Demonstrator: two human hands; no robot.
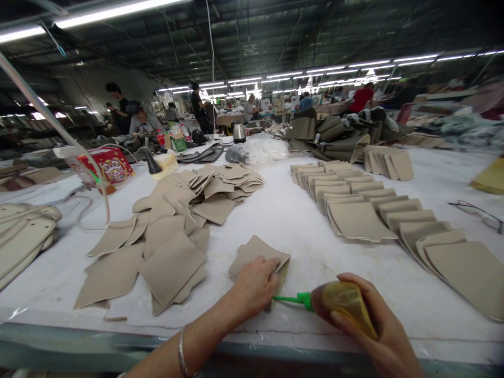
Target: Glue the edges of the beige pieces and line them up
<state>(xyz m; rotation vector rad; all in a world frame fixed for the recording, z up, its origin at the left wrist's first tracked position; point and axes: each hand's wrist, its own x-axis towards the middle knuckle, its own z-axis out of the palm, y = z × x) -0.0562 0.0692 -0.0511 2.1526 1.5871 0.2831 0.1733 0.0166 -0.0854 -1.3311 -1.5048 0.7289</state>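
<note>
My right hand (380, 320) is wrapped around a squeeze bottle (342, 304) of amber liquid, tipped on its side. Its thin green nozzle (289, 299) points left, with the tip close beside my left fingers. My left hand (258, 283) is closed at the edge of a beige leather-like piece (252, 254), gripping it against the table with the fingertips on top. That piece has a notched outline, and its right edge looks folded or doubled over. The left palm and fingers hide part of it. A silver bangle (181, 349) circles my left wrist.
Loose beige pieces (173, 262) lie heaped on the left. Overlapping rows of similar pieces (354, 218) run along the right. Eyeglasses (478, 212) rest at the far right. A pale tube (103, 194) stands at left. Clear plastic (263, 149) and a kettle (239, 132) sit behind.
</note>
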